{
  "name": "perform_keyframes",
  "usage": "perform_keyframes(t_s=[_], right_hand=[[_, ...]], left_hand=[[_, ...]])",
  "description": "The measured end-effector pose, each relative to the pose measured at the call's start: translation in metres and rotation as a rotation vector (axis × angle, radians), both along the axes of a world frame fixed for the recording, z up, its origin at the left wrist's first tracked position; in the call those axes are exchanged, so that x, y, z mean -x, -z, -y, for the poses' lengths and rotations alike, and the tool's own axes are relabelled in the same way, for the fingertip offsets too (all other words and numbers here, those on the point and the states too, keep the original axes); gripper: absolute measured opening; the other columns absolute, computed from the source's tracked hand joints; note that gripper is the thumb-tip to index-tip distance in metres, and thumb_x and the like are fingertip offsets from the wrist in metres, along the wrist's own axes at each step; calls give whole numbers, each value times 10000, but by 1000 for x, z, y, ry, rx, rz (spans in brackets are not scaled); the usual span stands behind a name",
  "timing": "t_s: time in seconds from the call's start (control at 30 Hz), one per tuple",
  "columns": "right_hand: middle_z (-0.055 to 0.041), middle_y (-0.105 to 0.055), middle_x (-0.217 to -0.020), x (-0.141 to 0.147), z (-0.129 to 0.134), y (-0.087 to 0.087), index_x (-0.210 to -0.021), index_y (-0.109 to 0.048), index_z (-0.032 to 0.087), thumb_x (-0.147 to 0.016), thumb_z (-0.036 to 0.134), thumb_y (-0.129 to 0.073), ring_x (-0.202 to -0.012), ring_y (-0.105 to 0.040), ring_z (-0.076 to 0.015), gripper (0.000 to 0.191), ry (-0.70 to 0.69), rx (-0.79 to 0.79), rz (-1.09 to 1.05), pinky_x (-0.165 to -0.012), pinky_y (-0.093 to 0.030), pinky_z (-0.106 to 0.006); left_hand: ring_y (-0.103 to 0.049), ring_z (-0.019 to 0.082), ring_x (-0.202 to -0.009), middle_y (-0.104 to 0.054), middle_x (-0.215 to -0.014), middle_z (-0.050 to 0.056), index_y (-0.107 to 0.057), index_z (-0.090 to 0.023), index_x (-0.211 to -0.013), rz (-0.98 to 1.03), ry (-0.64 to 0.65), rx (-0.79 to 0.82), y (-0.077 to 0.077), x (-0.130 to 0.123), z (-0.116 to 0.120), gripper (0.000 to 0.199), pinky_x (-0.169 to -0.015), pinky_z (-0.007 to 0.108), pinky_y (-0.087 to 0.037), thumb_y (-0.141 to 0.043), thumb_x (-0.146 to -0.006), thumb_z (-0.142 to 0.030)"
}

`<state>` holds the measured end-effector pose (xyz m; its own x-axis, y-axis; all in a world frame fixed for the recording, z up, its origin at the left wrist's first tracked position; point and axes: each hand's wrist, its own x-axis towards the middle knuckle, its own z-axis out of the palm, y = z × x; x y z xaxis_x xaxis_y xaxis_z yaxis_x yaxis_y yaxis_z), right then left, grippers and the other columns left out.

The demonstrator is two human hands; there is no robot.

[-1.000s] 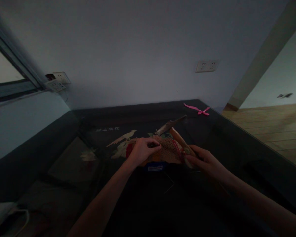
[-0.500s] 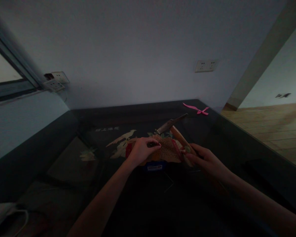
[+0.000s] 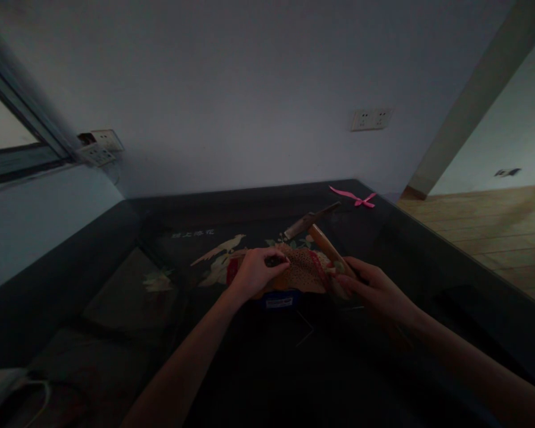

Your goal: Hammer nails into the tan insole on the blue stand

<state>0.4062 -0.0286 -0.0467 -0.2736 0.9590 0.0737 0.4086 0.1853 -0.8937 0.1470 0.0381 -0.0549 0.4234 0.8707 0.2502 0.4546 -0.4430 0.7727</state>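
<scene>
My right hand (image 3: 374,285) is wrapped round the wooden handle of a hammer (image 3: 325,242), whose metal head points up and away over the dark table. A brown dotted cloth (image 3: 305,270) with red edges lies over a blue box (image 3: 280,299) that carries a white label. Over the cloth's left part is my left hand (image 3: 256,270), thumb and fingertips brought together in a pinch. Whatever lies between those fingertips is too small and dark to make out.
The dark table (image 3: 249,205) has painted birds and flowers on top. A pink ribbon (image 3: 359,199) lies at its back right corner. Wall sockets (image 3: 372,119) are behind it. A pale object (image 3: 2,386) with a cable sits at the lower left.
The hammer head has tilted very slightly, and my right hand has shifted a little. My left hand stays in its pinch over the cloth.
</scene>
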Motion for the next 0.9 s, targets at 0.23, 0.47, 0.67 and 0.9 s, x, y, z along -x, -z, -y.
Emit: perform_keyframes(t_s=[0.23,0.47,0.67,0.9], right_hand=[[-56,-699,-994,0,1,-2,-1150,-634,200,-886,464,-556,-887,-645,-245,381,-6,17,-5,-741,-519,-367],[-63,-708,-997,1,2,-3,-1125,-643,196,-879,447,-563,-888,-652,-251,360,6,20,-16,-740,-529,-369],[-46,-703,-893,1,2,-6,-1049,-651,186,-869,469,-564,-771,-644,-218,346,38,-21,7,-635,-517,-317],[-25,-682,-773,-10,7,-33,-959,-652,200,-883,439,-538,-690,-639,-195,276,47,-152,209,-597,-498,-291]], left_hand=[[-682,197,-808,-749,-847,15,-716,-188,-799,-1,20,-9,1,0,0,74,-764,296,-497,-649,-822,-211],[-685,196,-806,-751,-845,12,-718,-180,-800,-16,8,-30,0,0,0,69,-761,294,-496,-653,-820,-191],[-681,182,-763,-748,-806,7,-718,-169,-779,-36,30,-57,0,1,-1,59,-721,276,-483,-670,-812,-178],[-690,194,-772,-741,-793,13,-714,-172,-762,-42,12,-67,0,1,-2,63,-734,292,-480,-680,-809,-196]])
